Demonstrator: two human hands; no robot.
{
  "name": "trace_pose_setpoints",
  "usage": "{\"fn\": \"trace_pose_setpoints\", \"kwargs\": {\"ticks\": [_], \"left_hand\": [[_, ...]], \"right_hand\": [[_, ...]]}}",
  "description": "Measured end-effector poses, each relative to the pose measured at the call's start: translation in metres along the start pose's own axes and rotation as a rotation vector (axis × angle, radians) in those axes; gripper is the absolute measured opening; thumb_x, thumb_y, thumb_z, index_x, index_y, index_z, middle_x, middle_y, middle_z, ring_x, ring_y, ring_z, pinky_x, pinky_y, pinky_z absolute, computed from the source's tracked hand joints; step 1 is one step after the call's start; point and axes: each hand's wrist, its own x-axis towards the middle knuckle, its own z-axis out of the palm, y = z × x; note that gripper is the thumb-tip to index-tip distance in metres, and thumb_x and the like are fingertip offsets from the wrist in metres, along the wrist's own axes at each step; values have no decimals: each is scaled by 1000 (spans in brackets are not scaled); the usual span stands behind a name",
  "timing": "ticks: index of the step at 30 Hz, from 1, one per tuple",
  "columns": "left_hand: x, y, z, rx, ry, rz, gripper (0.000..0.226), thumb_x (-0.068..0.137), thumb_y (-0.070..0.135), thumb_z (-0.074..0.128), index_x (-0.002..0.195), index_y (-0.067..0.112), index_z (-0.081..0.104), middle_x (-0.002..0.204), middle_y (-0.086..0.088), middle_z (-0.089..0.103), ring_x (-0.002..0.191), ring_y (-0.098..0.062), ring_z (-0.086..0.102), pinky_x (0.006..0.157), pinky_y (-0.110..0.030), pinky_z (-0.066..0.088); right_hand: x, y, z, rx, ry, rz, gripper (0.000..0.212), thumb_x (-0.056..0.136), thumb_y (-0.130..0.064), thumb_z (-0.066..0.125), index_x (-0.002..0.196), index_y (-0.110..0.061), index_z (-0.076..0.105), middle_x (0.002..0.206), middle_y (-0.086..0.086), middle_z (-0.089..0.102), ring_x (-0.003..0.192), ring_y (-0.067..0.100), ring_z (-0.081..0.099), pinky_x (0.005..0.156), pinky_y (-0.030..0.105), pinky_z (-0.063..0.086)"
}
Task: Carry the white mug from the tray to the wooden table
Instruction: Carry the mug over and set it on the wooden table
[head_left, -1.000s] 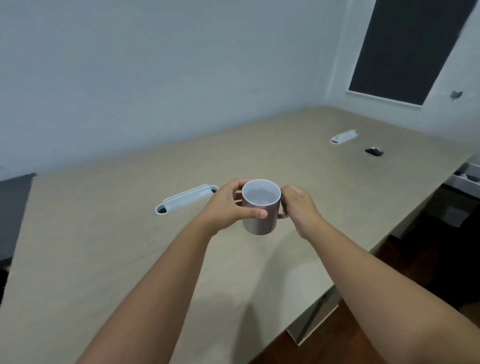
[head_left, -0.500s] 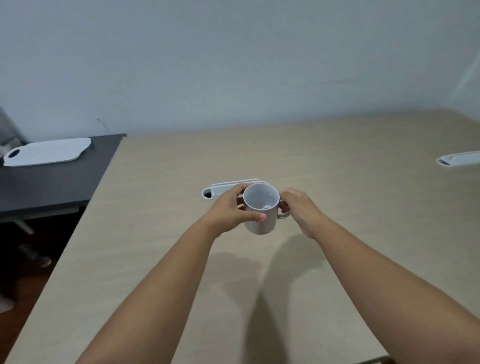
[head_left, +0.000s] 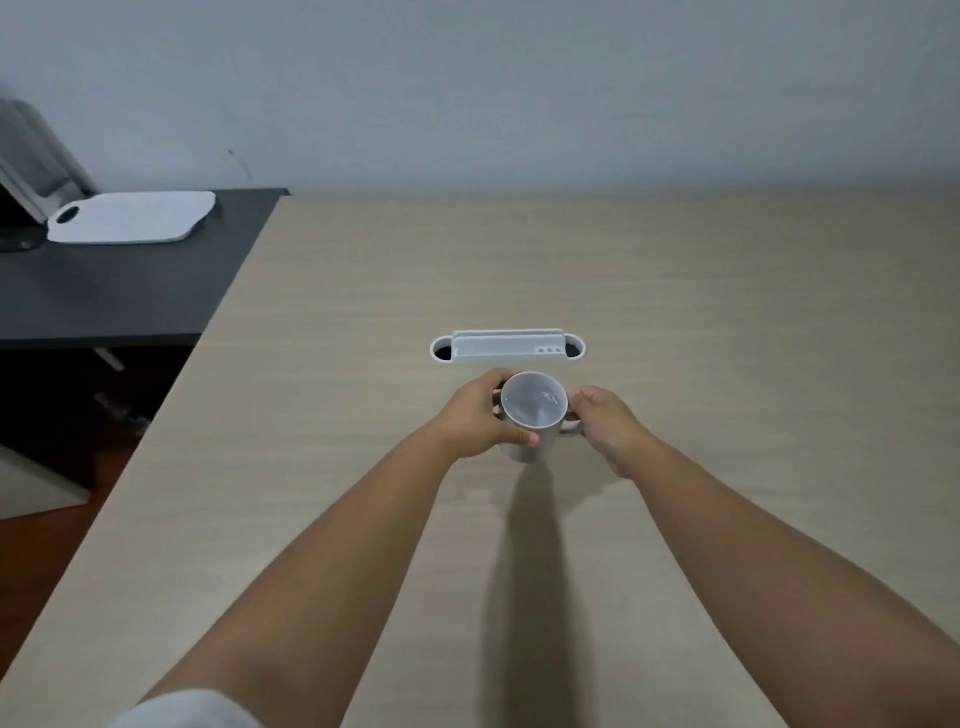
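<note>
I hold the white mug (head_left: 533, 410) upright between both hands, above or at the surface of the light wooden table (head_left: 727, 322); whether its base touches the wood I cannot tell. My left hand (head_left: 480, 415) wraps the mug's left side, thumb across the front. My right hand (head_left: 605, 423) grips the handle on the right. The mug's open mouth faces up and looks empty. The white tray (head_left: 130, 217) lies far left on a dark side table (head_left: 130, 291).
A white cable grommet with a slotted cover (head_left: 507, 347) is set into the wooden table just beyond the mug. The table's left edge runs diagonally; below it is dark floor. A grey wall stands behind.
My view has swung left and down, bringing the dark side table and tray into sight. The mug, still in both hands, now sits just in front of the grommet, lower toward the tabletop.
</note>
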Motion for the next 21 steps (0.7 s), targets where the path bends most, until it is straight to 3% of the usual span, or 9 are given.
{"fn": "trace_pose_setpoints", "kwargs": {"ticks": [8,15,17,19,21], "left_hand": [[27,-20,14,136,3,-82,85,59,4,93,134,16,54,124,0,63,119,-26,62,100,-42,54],[35,-32,16,179,-4,-126,86,58,3,93,134,16,55,130,-2,63,118,-24,61,99,-41,54],[36,-35,16,182,-5,-138,86,57,3,93,133,17,56,130,-1,63,117,-24,62,98,-42,55],[36,-38,18,183,-13,-154,86,56,4,94,132,18,56,129,-1,63,117,-24,62,98,-43,55],[35,-41,19,161,-17,-165,87,54,5,94,131,21,57,129,1,64,117,-24,62,97,-45,56]], "right_hand": [[22,12,6,-73,-3,38,22,96,-20,42,82,-12,57,77,5,56,67,19,49,60,28,35],[39,30,14,-62,-31,78,30,97,-17,41,68,-15,48,69,2,51,68,20,52,62,26,38],[39,31,15,-45,-32,96,31,98,-14,39,69,-13,48,68,0,50,65,16,51,56,19,43],[40,36,16,-39,-43,94,27,100,-11,38,77,-7,51,69,-1,50,63,12,48,42,4,38],[41,42,16,-25,-46,95,22,100,-11,38,86,-5,54,72,1,53,63,11,49,38,1,35]]}}
